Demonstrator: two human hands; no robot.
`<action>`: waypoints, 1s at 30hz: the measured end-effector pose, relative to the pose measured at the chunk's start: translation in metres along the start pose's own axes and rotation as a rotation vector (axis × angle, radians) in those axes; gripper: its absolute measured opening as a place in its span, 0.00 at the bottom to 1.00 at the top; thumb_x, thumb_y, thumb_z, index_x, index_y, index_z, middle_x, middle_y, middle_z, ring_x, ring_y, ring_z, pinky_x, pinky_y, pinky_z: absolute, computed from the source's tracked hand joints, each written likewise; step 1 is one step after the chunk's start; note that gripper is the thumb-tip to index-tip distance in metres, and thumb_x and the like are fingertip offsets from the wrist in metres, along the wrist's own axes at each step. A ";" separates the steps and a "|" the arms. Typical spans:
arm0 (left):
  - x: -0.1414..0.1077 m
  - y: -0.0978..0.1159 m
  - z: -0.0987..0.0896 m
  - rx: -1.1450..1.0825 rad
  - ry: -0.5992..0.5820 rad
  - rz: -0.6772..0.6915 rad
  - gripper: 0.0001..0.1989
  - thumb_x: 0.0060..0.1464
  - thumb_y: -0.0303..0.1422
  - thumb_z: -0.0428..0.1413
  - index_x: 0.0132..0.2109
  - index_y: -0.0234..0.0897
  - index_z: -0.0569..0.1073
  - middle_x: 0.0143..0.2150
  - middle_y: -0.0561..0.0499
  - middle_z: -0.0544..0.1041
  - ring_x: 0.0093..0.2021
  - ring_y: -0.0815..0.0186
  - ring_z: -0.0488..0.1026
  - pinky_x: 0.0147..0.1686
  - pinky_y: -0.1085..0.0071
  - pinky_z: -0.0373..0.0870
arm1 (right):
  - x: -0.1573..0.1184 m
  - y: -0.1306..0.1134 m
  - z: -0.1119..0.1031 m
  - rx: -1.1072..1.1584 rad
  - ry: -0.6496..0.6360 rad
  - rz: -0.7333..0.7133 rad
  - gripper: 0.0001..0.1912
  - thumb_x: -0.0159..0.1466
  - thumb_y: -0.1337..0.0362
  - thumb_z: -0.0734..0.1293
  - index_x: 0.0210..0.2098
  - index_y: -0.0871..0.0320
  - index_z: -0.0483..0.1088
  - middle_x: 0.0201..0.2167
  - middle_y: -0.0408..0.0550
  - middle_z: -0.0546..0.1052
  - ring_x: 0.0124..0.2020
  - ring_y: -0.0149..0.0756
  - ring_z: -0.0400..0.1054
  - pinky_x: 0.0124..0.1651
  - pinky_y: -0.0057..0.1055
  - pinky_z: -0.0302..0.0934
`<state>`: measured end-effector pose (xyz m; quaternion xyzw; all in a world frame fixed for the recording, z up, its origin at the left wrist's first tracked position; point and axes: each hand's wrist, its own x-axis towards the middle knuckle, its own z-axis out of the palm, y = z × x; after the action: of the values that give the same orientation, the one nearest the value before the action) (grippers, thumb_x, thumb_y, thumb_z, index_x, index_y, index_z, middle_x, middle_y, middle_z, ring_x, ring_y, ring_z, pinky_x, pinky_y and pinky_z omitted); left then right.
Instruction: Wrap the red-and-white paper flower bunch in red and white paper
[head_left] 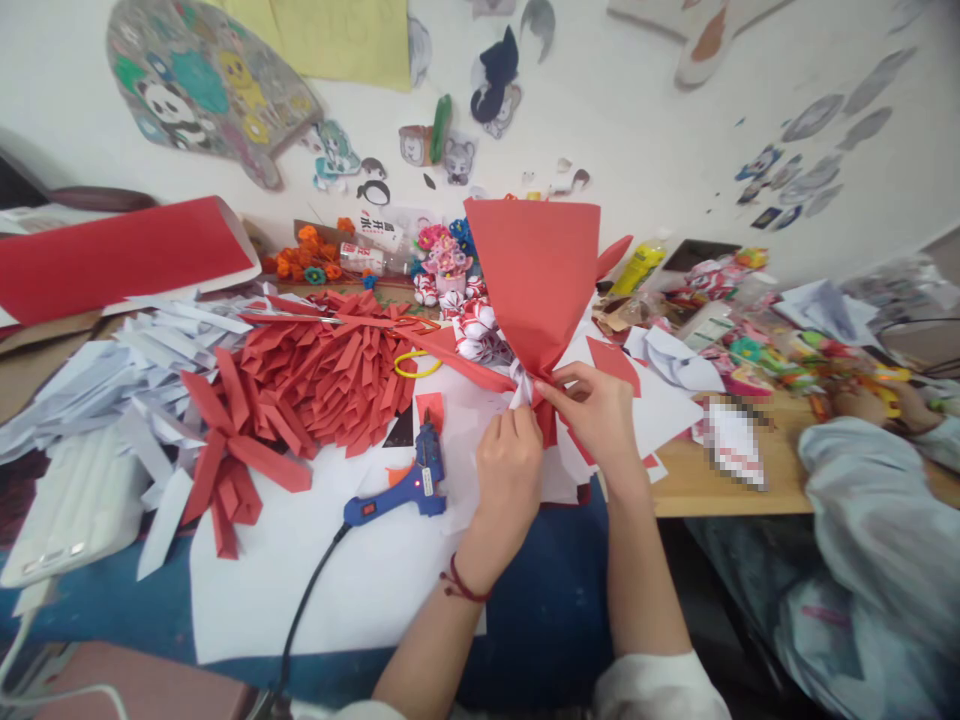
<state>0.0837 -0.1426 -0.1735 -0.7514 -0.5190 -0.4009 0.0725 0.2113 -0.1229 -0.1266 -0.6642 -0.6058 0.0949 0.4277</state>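
Observation:
A red paper bouquet wrap (536, 275) stands upright, fanned wide at the top and gathered narrow at its lower part. My left hand (511, 455) is closed at the gathered neck, on a white strip (521, 385) that circles it. From the other side, my right hand (592, 405) pinches the red paper at the same neck. What exactly lies between the fingertips is partly hidden. Just left of my hands, a blue hot glue gun (409, 480) rests on white paper (315, 570). Red-and-white balls (478, 330) show beside the wrap.
Piles of folded red paper strips (330, 370) and white paper strips (150, 360) cover the left. A yellow ring (418, 364) and a white power strip (79, 500) lie nearby. Bottles, including a yellow one (641, 262), stand behind. At right sits another person, a grey sleeve (862, 490) showing.

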 end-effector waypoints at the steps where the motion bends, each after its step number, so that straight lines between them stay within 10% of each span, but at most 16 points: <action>1: 0.000 0.000 0.001 0.018 0.010 0.002 0.06 0.65 0.23 0.48 0.40 0.34 0.69 0.28 0.50 0.73 0.31 0.63 0.72 0.32 0.68 0.64 | 0.001 -0.001 0.000 -0.018 0.002 -0.010 0.14 0.60 0.52 0.72 0.31 0.57 0.76 0.25 0.43 0.78 0.23 0.33 0.70 0.32 0.29 0.60; 20: -0.002 -0.008 -0.012 0.033 -0.138 0.209 0.11 0.65 0.28 0.49 0.46 0.48 0.74 0.35 0.49 0.73 0.36 0.63 0.70 0.32 0.67 0.60 | 0.012 -0.008 -0.001 -0.166 -0.038 -0.132 0.09 0.61 0.59 0.71 0.27 0.57 0.74 0.25 0.44 0.78 0.26 0.35 0.72 0.33 0.31 0.61; 30: -0.004 -0.006 -0.001 -0.002 -0.124 0.229 0.13 0.64 0.25 0.48 0.36 0.37 0.76 0.33 0.47 0.69 0.35 0.63 0.67 0.32 0.69 0.62 | 0.011 -0.009 0.002 -0.184 -0.024 -0.136 0.06 0.60 0.61 0.71 0.28 0.56 0.75 0.26 0.42 0.79 0.27 0.35 0.72 0.33 0.30 0.60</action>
<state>0.0774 -0.1431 -0.1774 -0.8294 -0.4328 -0.3430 0.0848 0.2058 -0.1129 -0.1172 -0.6569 -0.6605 0.0176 0.3630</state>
